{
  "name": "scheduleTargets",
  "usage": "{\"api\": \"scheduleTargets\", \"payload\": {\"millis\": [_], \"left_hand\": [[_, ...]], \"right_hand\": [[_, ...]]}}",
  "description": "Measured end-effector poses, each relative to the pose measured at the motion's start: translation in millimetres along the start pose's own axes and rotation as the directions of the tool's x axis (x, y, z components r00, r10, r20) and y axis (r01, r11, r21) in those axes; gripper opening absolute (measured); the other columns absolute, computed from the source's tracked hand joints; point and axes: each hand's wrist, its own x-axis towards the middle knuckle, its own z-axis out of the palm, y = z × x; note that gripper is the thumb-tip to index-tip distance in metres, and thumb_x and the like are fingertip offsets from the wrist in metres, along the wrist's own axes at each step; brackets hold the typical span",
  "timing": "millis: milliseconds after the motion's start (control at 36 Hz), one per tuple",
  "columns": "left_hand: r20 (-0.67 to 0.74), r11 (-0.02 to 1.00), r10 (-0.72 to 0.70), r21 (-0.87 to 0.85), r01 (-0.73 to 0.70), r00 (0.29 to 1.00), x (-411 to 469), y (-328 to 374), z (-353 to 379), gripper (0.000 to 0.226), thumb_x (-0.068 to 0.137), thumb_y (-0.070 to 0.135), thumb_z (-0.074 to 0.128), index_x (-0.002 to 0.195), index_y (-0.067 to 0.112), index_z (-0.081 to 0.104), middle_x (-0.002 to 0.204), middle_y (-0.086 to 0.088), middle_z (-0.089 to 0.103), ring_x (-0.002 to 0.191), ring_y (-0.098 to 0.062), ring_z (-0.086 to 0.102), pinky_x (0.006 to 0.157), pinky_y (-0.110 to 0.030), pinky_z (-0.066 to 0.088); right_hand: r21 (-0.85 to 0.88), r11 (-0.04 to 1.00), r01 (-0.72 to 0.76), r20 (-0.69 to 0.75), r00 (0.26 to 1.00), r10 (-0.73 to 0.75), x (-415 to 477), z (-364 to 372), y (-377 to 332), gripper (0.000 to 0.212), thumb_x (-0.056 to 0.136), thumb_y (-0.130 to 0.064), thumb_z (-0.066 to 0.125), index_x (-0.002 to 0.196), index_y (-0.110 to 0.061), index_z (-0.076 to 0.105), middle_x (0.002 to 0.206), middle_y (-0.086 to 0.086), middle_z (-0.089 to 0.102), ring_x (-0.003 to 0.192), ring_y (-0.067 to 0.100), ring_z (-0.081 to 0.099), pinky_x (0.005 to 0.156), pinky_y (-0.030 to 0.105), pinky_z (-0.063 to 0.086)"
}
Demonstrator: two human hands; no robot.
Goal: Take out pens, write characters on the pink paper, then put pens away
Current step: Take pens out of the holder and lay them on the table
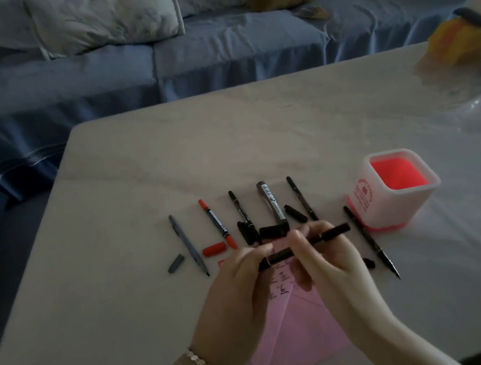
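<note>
Black and slim, a pen (304, 246) is lying crosswise between a person's two hands above the pink paper (293, 332), its long axis running from lower left up to the right, toward the pen holder (393, 188). The left hand (242, 296) is pinching the lower end, fingers closed around the barrel; the right hand (326, 266) is gripping the middle with thumb and fingertips, the upper end sticking out past it. Whether a cap is going on or coming off cannot be told. Small written characters are showing on the paper just under the hands, so the writing looks partly done. Beyond the hands, several uncapped pens are lying in a row on the pale table (166, 163), among them a red marker (217, 224) and a grey pen (188, 244), loose caps beside them. Another black pen (372, 244) is resting just right of the right hand, which is the nearer one to the holder.
</note>
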Motion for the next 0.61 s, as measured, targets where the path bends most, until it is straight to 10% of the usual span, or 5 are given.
{"api": "scheduleTargets", "payload": {"millis": [139,389,611], "left_hand": [[0.067,0.998,0.027,0.051,-0.03,0.997,-10.3,5.9,-6.5,0.037,0.095,0.027,0.03,0.113,0.007,0.055,0.1,-0.004,0.061,0.09,-0.015,0.057,0.081,-0.027,0.045],[0.082,0.996,0.068,0.05,-0.073,0.994,-12.3,-0.7,-16.3,0.026,0.096,0.036,0.026,0.089,0.02,0.045,0.069,0.004,0.06,0.05,-0.009,0.051,0.047,-0.018,0.038],[0.1,0.998,0.062,0.014,-0.064,0.993,-24.1,-8.4,-20.9,0.025,0.092,0.044,0.036,0.096,0.025,0.052,0.069,0.009,0.065,0.055,-0.006,0.059,0.047,-0.023,0.049]], "right_hand": [[-0.243,0.968,-0.054,0.077,0.994,0.075,0.7,7.1,15.5,0.023,0.086,-0.023,0.057,0.067,-0.011,0.055,0.041,-0.003,0.049,0.038,0.007,0.04,0.04,0.016,0.033],[-0.237,0.971,0.01,0.145,0.989,0.025,3.4,16.5,30.7,0.029,0.09,-0.007,0.049,0.062,-0.01,0.042,0.04,-0.007,0.046,0.042,0.003,0.04,0.049,0.026,0.035],[-0.139,0.988,0.069,0.2,0.979,-0.041,-7.0,14.4,37.6,0.026,0.082,-0.018,0.051,0.061,-0.009,0.038,0.039,-0.003,0.045,0.038,0.002,0.037,0.041,0.016,0.032]]}}
